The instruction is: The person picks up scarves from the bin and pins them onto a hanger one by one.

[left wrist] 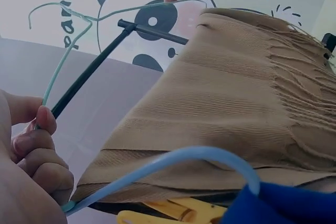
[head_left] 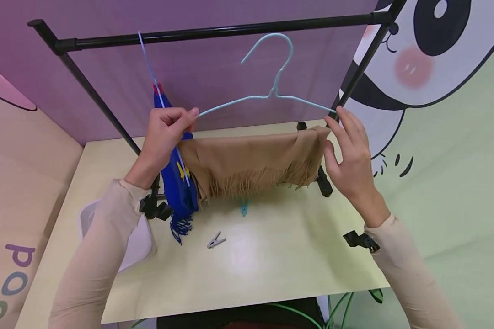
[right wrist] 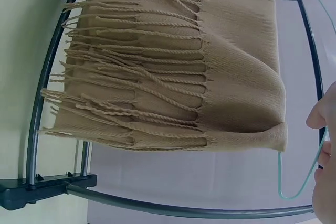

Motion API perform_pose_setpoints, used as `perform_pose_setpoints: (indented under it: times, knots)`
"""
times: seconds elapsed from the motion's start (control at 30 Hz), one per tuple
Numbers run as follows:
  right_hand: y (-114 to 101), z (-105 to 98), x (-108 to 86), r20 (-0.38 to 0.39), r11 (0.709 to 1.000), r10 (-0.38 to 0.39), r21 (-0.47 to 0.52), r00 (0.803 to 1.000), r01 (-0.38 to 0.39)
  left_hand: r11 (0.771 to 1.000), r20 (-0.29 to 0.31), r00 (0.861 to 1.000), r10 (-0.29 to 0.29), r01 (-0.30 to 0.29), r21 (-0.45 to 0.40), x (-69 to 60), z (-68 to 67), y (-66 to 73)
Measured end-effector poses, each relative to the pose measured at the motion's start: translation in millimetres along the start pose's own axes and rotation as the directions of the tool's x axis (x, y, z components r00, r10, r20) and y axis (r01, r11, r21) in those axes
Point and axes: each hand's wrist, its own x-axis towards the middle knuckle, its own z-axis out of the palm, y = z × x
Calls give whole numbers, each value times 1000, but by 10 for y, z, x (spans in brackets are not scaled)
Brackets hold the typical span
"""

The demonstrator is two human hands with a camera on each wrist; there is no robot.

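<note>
A light-green wire hanger [head_left: 273, 93] is held up below the rack's top bar, its hook free of the bar. A tan fringed scarf [head_left: 251, 157] is draped over its lower part, fringe hanging down; in the right wrist view the scarf [right wrist: 236, 66] fills the middle. My left hand [head_left: 162, 135] pinches the hanger's left shoulder between thumb and fingers. At the other end, my right hand [head_left: 350, 155] grips the right shoulder with its fingertips. Close beside my left hand, a blue scarf [head_left: 177, 183] hangs on a light-blue hanger [head_left: 148, 64].
The black rack bar [head_left: 230, 31] spans the top, with slanted posts at both sides. On the table [head_left: 271, 265] lie a grey clothespin [head_left: 217, 240] and a blue clothespin [head_left: 244, 209]. A white bin [head_left: 137, 246] stands at left, partly behind my left arm.
</note>
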Motion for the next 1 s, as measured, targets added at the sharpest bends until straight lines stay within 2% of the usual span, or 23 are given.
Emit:
perform_pose_setpoints:
  times: [0.13, 0.3, 0.37, 0.5, 0.57, 0.63, 0.77, 0.87, 1.0]
  knots:
    - [4, 10, -15, -6, 1000, 19, 14, 1000, -19, 997, -78, 997, 22, -17, 72, 9, 12, 0]
    - [-28, 100, -153, 33, 999, 24, 40, 999, -25, 990, -184, 982, 46, -20, 140, -6, 22, 20]
    - [-59, 158, -247, 39, 998, 12, 58, 999, -14, 990, -199, 979, 53, -26, 138, -9, 24, 36]
    - [-125, 263, -448, -48, 994, 6, 114, 999, -1, 990, -206, 976, 71, -43, 138, -2, 37, 68]
    - [-150, 316, -542, -69, 989, 2, 145, 998, 8, 987, -208, 974, 85, -54, 153, 4, 33, 72]
    - [-155, 370, -639, -25, 987, -10, 158, 1000, 14, 983, -211, 972, 101, -66, 169, 10, 27, 72]
    - [-152, 501, -834, 135, 987, -41, 161, 990, 19, 986, -234, 967, 99, -65, 151, 12, 5, 69]
    - [-163, 615, -976, 234, 986, -65, 166, 970, 26, 988, -249, 963, 98, -65, 137, 7, -5, 79]
    - [-193, 773, -1137, 351, 984, -104, 175, 931, 44, 988, -257, 960, 109, -77, 134, -3, -8, 106]
